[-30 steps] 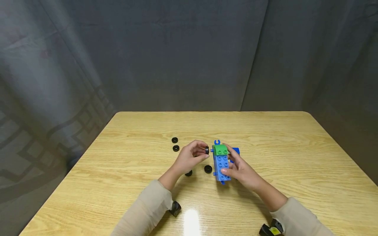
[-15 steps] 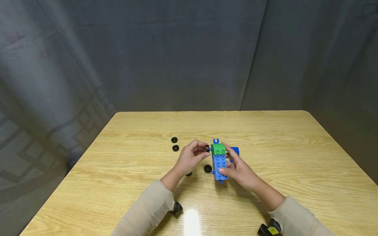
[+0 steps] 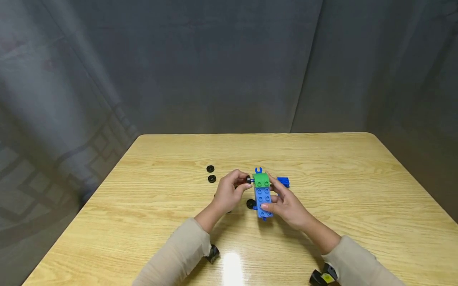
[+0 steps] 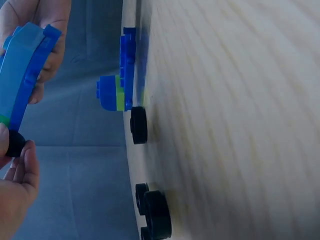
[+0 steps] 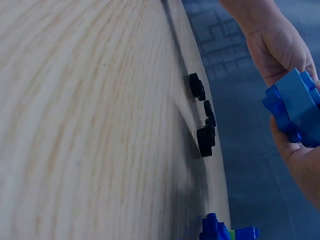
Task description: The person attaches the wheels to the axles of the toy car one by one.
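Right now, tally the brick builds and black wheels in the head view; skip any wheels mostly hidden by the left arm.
Held green-and-blue build: 1
Other blue build: 1
Pinched black wheel: 1
Loose black wheels: 3
Total: 6

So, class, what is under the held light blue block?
In the left wrist view, a darker blue base shows beneath the light blue block; whatever lies between them is covered.

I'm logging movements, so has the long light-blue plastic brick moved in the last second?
Yes, the light-blue brick shifted left in the head view, towards the nearest round black wheel on the wooden table.
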The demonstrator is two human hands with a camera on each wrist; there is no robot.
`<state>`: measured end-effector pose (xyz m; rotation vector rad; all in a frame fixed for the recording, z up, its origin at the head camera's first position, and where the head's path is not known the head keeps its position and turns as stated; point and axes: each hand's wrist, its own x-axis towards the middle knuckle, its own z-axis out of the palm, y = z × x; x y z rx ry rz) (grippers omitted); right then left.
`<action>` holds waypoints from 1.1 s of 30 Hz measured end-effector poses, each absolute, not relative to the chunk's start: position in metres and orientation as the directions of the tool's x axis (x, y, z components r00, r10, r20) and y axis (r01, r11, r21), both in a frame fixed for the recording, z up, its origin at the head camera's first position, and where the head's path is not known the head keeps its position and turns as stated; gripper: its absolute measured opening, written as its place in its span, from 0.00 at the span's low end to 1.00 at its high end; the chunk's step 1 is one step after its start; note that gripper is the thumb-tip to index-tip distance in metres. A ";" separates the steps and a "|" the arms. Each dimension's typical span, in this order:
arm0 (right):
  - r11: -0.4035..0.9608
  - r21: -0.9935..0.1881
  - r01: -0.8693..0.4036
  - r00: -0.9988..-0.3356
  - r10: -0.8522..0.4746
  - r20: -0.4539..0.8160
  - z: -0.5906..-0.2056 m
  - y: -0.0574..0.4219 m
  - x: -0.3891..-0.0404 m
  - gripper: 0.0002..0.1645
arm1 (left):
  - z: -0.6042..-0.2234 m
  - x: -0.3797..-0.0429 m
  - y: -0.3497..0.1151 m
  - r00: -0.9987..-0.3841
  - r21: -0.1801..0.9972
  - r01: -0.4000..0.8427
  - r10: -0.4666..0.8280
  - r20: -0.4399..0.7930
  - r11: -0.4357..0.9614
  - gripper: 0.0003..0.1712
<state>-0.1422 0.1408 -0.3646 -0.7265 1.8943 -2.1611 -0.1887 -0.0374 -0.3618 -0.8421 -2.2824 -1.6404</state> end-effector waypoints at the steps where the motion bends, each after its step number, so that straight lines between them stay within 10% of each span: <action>1: -0.177 -0.967 -0.186 -0.862 -0.442 0.247 -0.365 0.141 -0.142 0.48 | -0.361 -0.188 -0.038 -0.814 0.799 0.559 0.330 0.477 0.223 0.10; 33: -0.157 -0.966 -0.205 -0.852 -0.458 0.255 -0.361 0.140 -0.145 0.50 | -0.353 -0.189 -0.039 -0.820 0.798 0.547 0.353 0.450 0.254 0.11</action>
